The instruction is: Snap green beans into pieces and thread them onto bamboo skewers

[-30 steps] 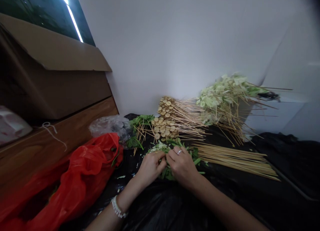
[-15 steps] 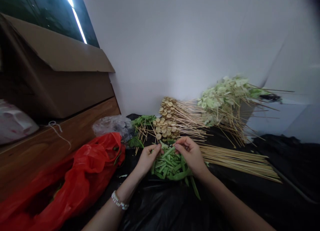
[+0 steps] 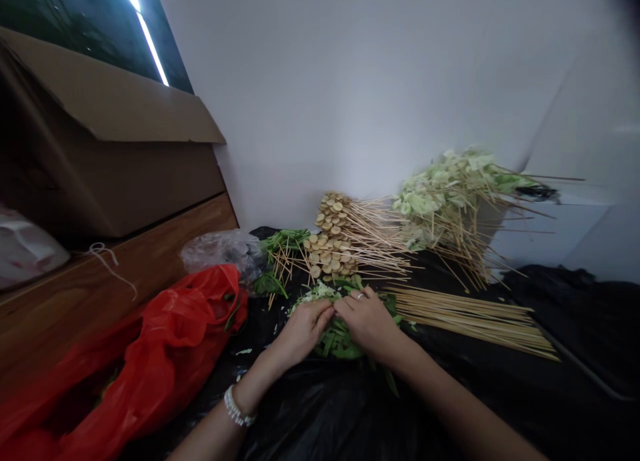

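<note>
My left hand and my right hand, the latter with a ring, meet at the fingertips over a heap of cut flat green beans. Both are closed in a pinch on a green bean, which the fingers almost wholly hide. Longer whole beans poke out of the heap beneath my right hand. Behind my fingers lies a small pile of pale green scraps. A bundle of bare bamboo skewers rests just right of my right hand.
Skewered potato-like slices and skewered green beans lie at the back. Cabbage skewers lean at the right. On the left are a red plastic bag, a clear bag and a cardboard box. Black plastic covers the surface.
My hands have come together, fingertips now touching, and sit slightly lower over the heap. The bean strip that showed between them is now mostly covered by my fingers.
</note>
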A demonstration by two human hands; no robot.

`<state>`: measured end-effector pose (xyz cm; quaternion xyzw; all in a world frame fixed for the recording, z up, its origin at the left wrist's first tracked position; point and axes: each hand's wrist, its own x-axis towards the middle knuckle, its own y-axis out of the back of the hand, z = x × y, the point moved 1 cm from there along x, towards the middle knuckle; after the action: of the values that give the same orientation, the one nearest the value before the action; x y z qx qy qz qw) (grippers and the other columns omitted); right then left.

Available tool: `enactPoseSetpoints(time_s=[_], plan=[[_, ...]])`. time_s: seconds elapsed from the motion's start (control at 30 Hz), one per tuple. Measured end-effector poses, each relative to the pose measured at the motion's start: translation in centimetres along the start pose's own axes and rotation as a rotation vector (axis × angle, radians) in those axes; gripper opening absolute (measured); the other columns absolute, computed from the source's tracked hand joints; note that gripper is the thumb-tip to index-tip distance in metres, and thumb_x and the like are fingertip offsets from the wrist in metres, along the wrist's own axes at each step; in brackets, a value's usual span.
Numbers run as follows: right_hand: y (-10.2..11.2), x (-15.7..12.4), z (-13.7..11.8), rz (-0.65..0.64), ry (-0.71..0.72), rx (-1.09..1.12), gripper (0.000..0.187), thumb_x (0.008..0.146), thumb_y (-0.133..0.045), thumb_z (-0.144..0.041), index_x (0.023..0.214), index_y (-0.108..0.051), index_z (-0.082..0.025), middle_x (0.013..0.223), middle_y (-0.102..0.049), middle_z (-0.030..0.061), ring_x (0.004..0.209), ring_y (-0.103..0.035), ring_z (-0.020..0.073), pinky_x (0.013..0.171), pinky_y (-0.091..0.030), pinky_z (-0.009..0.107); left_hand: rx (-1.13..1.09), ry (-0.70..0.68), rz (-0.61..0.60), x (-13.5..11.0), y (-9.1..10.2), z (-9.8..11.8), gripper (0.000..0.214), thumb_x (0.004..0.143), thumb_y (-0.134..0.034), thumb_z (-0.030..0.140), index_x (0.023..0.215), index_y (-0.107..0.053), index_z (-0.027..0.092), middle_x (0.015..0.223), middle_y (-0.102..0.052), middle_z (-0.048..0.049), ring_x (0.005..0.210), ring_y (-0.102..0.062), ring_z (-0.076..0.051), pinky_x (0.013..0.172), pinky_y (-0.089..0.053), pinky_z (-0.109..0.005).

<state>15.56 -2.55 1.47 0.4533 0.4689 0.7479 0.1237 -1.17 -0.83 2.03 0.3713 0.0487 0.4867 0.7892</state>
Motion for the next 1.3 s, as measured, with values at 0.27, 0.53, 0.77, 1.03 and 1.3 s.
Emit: enactPoseSetpoints(time_s=[0.27,0.53,0.77,1.03,1.3], plan=[[0.3,0.2,-0.9,0.176,-0.286,0.466,0.027,0.095,-0.036,-0.018,0.073,-0.052,-0.021,0.066,-0.058,-0.0005,0.065,-0.053,0.0148,0.065,-0.034,0.027,-0.839,0.282,-0.01,0.1,-0.9,-0.2,0.037,0.085,-0.054,0.051,0.074,-0.054,0.015,0.053,-0.042,0.0061,0.04,-0.025,-0.004,0.04,-0.015,-0.02],[1.8,0.4,0.9,0.361,-0.538,0.862,0.03,0.097,-0.036,-0.028,0.116,-0.059,-0.021,0.085,-0.066,0.0026,0.067,-0.061,0.0134,0.069,-0.047,0.026,-1.291,0.469,-0.21,0.0,-0.7,0.2,0.029,0.087,-0.056,0.039,0.097,-0.061,0.013,0.066,-0.055,0.0012,0.034,-0.025,0.0,0.034,-0.01,-0.015],[2.2,0.2,3.8,0.264,-0.475,0.674,0.027,0.095,-0.042,-0.03,0.107,-0.065,-0.021,0.101,-0.069,0.0066,0.094,-0.062,0.0192,0.084,-0.045,0.031,-1.513,0.678,-0.414,-0.2,-0.7,-0.2,0.038,0.095,-0.044,0.044,0.091,-0.06,0.01,0.063,-0.05,0.0006,0.034,-0.026,0.001,0.03,-0.01,-0.01],[-0.8,-1.3,4.8,-0.304,-0.598,0.138,0.04,0.088,-0.052,-0.049,0.066,-0.067,-0.019,0.075,-0.069,0.0108,0.079,-0.061,0.0239,0.069,-0.038,0.031,-1.743,0.659,-0.118,0.3,0.4,-0.7,0.023,0.097,-0.042,0.026,0.087,-0.056,0.01,0.066,-0.041,0.0029,0.041,-0.032,-0.001,0.031,-0.019,-0.007],[0.1,-0.1,4.1,-0.055,-0.788,0.883,0.022,0.08,-0.057,-0.037,0.066,-0.058,-0.019,0.067,-0.064,0.0019,0.063,-0.058,0.0159,0.061,-0.039,0.026,-1.656,0.582,-0.071,0.3,0.6,-0.8,0.025,0.083,-0.066,0.023,0.066,-0.053,0.01,0.065,-0.04,0.0027,0.049,-0.037,-0.003,0.033,-0.02,-0.008]])
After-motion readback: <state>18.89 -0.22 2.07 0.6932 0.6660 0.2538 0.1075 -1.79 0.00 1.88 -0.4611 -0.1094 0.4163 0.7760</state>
